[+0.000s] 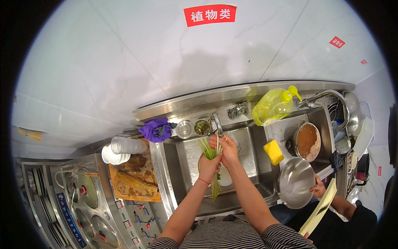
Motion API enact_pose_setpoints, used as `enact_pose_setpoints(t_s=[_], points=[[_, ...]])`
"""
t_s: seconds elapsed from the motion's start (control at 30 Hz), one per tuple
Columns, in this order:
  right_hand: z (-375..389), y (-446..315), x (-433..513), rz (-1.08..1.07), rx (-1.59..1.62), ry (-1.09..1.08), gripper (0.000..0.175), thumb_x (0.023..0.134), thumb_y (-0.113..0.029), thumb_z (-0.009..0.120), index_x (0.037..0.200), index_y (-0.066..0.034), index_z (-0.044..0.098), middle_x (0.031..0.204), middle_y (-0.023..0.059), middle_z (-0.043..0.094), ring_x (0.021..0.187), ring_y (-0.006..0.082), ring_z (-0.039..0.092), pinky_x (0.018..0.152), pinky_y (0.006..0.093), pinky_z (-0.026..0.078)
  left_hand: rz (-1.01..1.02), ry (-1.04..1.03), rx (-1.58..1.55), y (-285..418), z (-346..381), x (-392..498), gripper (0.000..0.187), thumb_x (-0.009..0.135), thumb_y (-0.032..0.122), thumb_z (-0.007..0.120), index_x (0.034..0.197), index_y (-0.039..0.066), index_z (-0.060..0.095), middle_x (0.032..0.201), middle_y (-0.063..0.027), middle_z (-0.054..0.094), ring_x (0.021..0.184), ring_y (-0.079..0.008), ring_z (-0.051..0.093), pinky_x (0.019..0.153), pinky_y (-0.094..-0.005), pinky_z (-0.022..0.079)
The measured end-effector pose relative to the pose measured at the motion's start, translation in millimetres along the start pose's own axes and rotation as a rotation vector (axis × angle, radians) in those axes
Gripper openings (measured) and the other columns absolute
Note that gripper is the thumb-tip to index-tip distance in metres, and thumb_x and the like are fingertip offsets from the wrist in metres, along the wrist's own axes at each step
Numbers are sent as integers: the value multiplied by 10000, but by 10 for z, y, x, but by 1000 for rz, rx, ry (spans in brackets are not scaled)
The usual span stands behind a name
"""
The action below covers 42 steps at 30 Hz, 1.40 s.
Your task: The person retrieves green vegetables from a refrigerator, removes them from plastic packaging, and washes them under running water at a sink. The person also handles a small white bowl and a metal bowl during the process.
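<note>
My left hand (209, 166) is closed around a bunch of green leafy stalks (207, 149), held over a stainless steel sink basin (248, 143). At the pale ends of the stalks, just under the curved faucet (218, 124), my right hand (228, 149) grips them with bent fingers. The leafy ends hang down below my left hand. Beneath the hands a round, pale vessel shows only in part; my hands and the stalks hide the rest.
A co-worker's hand (318, 186) holds a metal bowl (297, 183) at the right, beside a yellow sponge (273, 152). A detergent bottle (272, 107), glass jar (184, 129) and purple cloth (157, 130) line the back ledge. Stacked cups (124, 145) stand left on a wooden board (133, 168).
</note>
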State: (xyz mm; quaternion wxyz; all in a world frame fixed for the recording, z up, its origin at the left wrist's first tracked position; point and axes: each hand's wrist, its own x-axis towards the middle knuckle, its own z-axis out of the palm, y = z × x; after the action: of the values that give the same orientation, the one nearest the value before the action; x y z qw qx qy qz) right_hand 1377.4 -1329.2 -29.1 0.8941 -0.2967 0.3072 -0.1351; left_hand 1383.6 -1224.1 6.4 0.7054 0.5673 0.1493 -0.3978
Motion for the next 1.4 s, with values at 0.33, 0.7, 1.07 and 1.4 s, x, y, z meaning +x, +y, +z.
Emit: enact_pose_setpoints(t_s=[0.33,0.7,1.07,1.4], points=[[-183,-37,162,-15,-302,102,258,1017,-195,525,949,42,602,802,144,688,645,212,684,602,326,585,25,-23,3,74,-90,-53,111,851,50,698,833,29,591,645,-30,565,469,-70,462,398,-225,304],[-285,-235,-108,238,-33,-103,352,984,-309,608,1107,20,616,1015,130,690,853,179,658,733,314,529,-79,-163,-164,70,-147,-12,90,883,65,680,900,31,599,752,-52,603,558,-109,519,470,-255,374],[7,-525,-176,226,-304,-284,329,1011,-221,536,1247,8,530,1088,132,695,856,169,658,748,310,544,-204,-454,-330,137,-54,126,98,922,83,627,988,72,555,785,-22,547,644,-91,494,514,-242,355],[-22,-517,13,197,-298,-191,265,1013,-207,554,1130,30,562,1039,174,692,836,191,677,740,318,567,-235,-530,-76,148,14,263,162,927,89,613,849,127,476,638,49,417,471,-27,335,415,-207,212]])
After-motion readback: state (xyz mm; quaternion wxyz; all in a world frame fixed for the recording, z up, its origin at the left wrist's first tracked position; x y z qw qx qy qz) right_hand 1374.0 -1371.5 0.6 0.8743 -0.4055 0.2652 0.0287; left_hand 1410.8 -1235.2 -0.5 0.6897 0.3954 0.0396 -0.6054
